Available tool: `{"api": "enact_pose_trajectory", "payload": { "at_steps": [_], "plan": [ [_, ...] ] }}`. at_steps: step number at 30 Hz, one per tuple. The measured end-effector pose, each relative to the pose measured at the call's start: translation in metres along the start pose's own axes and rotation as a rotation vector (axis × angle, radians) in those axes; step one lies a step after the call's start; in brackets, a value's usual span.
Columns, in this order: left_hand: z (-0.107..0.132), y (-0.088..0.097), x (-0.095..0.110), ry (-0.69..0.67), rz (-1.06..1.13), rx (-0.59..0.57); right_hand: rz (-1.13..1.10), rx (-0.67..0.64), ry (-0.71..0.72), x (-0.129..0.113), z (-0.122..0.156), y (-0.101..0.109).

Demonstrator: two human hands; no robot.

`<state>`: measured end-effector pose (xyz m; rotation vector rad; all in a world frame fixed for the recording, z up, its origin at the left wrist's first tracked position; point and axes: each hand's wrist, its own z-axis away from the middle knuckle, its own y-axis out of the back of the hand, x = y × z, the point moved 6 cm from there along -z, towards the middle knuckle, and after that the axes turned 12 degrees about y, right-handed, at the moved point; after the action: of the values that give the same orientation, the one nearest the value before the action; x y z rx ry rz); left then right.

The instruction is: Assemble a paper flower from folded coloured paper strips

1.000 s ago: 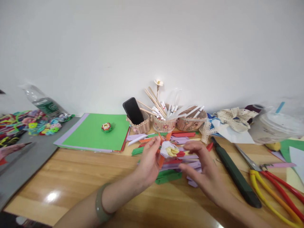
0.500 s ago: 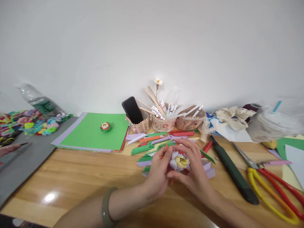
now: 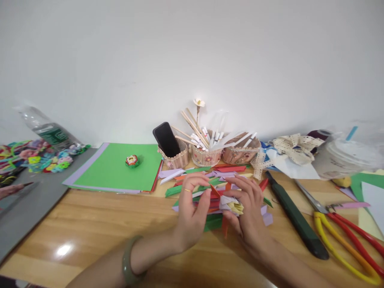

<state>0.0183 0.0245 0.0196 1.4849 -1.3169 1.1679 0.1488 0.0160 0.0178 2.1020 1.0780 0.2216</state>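
Observation:
My right hand (image 3: 250, 208) grips a folded paper flower (image 3: 229, 204), pale lavender outside with yellow folds at its centre, which is turned to the right. Orange paper points (image 3: 225, 226) stick out from its base. Just left of the flower is my left hand (image 3: 193, 214), its thumb and curved fingers apart beside an orange-red point; whether the thumb tip touches that point I cannot tell. Beneath both hands lie several folded paper strips (image 3: 175, 190) in green, red, purple and white. A small finished paper flower (image 3: 132, 161) rests on green paper (image 3: 111, 172).
Behind the strips stand decorated holders (image 3: 207, 158) with sticks and pens, one with a phone (image 3: 167, 139). To the right lie a dark green cutter (image 3: 295, 216), scissors (image 3: 322, 222), lace (image 3: 298, 148) and a plastic cup (image 3: 342, 158). Another person's hand (image 3: 12, 190) is over the grey mat (image 3: 39, 200).
My left hand has come off the flower and moved slightly left, its fingers opening. The flower has tilted to the right in my right hand, so more of its orange points show.

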Motion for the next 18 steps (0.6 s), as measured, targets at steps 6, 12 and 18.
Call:
{"api": "enact_pose_trajectory", "payload": {
  "at_steps": [6,12,18],
  "plan": [
    [0.016,-0.022,0.011,-0.275,-0.647,-0.387,0.026,-0.007,-0.002,0.004,-0.003,0.003],
    [0.015,-0.031,-0.011,-0.337,-0.829,-0.414,-0.008,-0.115,0.004,0.005,-0.004,-0.004],
    [0.002,-0.020,-0.013,-0.347,-0.730,-0.371,0.121,-0.091,0.028,0.009,-0.005,0.000]
  ]
}}
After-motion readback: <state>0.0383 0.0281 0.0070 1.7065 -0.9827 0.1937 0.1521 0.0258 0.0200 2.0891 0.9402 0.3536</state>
